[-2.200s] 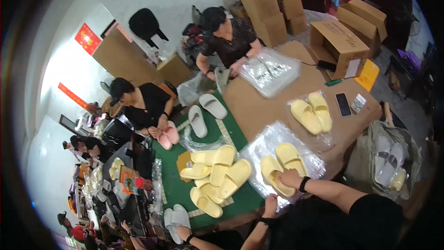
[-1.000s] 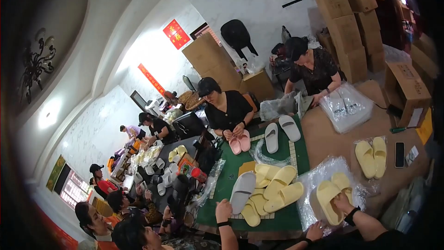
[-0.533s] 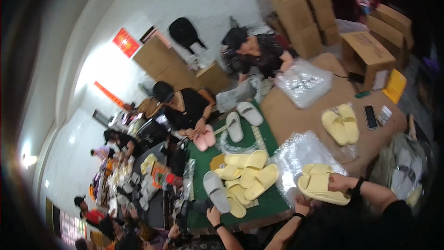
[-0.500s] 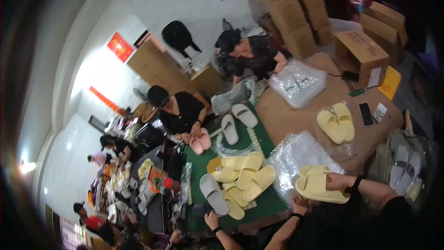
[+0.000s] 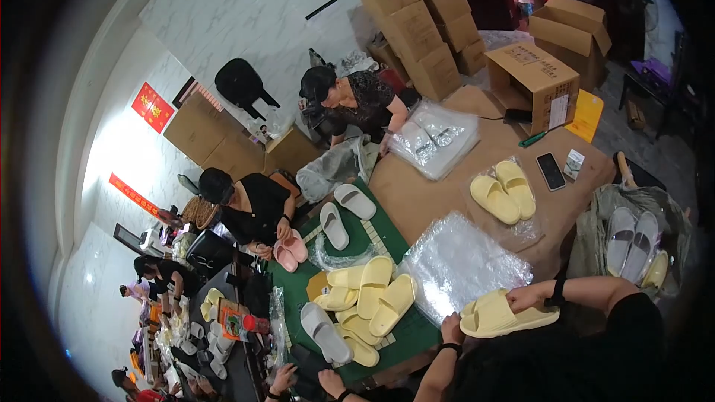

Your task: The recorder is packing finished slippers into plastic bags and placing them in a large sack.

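My right hand (image 5: 527,297) grips a pair of pale yellow slippers (image 5: 514,321), its fingers inside the strap opening; they lie sideways close to my body. My left hand (image 5: 451,327) is by the left end of the pair, its fingers curled at the near edge of a stack of clear plastic bags (image 5: 469,264); what it pinches is hidden. Left of the bags, a heap of yellow slippers (image 5: 372,290) lies on a green mat (image 5: 283,279) with a grey slipper (image 5: 325,333) beside it. Another yellow pair (image 5: 505,195) rests on clear plastic farther off.
A brown-covered table (image 5: 402,193) holds a phone (image 5: 551,171), a bagged stack (image 5: 432,140) and an open carton (image 5: 532,78). At right, a sack (image 5: 588,242) contains grey slippers. Across from me a co-worker (image 5: 357,104) leans in; another (image 5: 253,212) handles pink slippers (image 5: 290,251).
The view has shifted, moving the scene left and slightly upward in it. My hands and the yellow pair appear farther left; the right hand remains in the strap, while the left shows beyond the pair's end.
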Demonstrator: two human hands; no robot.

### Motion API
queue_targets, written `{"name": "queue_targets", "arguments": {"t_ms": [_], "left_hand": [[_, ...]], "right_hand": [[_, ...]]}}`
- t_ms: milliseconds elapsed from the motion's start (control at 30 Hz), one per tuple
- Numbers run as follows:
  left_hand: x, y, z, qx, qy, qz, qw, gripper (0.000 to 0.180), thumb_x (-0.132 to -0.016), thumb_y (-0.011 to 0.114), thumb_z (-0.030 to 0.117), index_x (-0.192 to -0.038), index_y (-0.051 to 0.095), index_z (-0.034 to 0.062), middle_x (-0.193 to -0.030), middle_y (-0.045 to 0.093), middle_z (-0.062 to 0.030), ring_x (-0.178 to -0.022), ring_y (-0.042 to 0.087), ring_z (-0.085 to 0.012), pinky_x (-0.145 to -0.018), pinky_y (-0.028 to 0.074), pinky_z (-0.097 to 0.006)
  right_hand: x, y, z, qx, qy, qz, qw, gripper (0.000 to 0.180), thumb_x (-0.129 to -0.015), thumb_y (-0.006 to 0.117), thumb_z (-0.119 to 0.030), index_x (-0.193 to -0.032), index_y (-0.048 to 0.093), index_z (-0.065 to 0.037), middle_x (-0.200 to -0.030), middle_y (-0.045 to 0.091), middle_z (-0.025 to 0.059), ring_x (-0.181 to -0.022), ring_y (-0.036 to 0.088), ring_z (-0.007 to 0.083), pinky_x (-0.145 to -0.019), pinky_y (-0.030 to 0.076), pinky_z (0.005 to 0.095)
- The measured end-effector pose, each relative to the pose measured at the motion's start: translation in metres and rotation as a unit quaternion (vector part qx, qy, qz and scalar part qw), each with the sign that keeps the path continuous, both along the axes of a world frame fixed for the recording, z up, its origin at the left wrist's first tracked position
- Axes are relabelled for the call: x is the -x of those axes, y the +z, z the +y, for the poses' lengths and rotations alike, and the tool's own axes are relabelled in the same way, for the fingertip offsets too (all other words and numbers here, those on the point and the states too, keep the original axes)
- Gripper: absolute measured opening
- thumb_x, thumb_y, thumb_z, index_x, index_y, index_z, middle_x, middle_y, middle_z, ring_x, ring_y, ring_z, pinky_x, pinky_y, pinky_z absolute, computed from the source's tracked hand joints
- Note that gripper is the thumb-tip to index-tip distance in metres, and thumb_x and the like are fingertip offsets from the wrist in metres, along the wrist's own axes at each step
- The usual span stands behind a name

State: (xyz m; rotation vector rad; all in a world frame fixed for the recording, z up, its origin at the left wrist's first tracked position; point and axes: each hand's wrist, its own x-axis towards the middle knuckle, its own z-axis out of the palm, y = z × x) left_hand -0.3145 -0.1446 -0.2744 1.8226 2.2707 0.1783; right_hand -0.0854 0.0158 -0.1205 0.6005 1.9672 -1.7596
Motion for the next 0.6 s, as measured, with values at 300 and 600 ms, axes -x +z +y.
{"name": "queue_targets", "arguments": {"t_ms": [300, 600], "left_hand": [[0.013, 0.065, 0.034, -0.029, 0.081, -0.061, 0.994, 0.022, -0.085, 0.044, 0.025, -0.085, 0.055, 0.0064, -0.085, 0.06, -0.0146, -0.078, 0.058, -0.0333, -0.066, 0.047, -0.043], [-0.007, 0.113, 0.029, -0.236, 0.073, 0.027, 0.969, 0.019, -0.082, 0.056, 0.021, -0.097, 0.064, 0.0145, -0.086, 0.061, -0.0065, -0.07, 0.056, -0.0272, -0.059, 0.046, -0.038]], "right_hand": [[0.007, -0.007, 0.001, -0.045, 0.018, 0.077, 0.996, 0.032, -0.074, 0.054, -0.021, -0.094, 0.057, 0.004, -0.079, 0.06, 0.0085, -0.072, 0.053, 0.0147, -0.064, 0.043, 0.0302], [0.013, -0.025, 0.008, -0.237, -0.064, 0.046, 0.968, 0.027, -0.074, 0.051, -0.019, -0.085, 0.06, 0.004, -0.078, 0.062, 0.0179, -0.074, 0.06, 0.0283, -0.063, 0.044, 0.0362]]}}
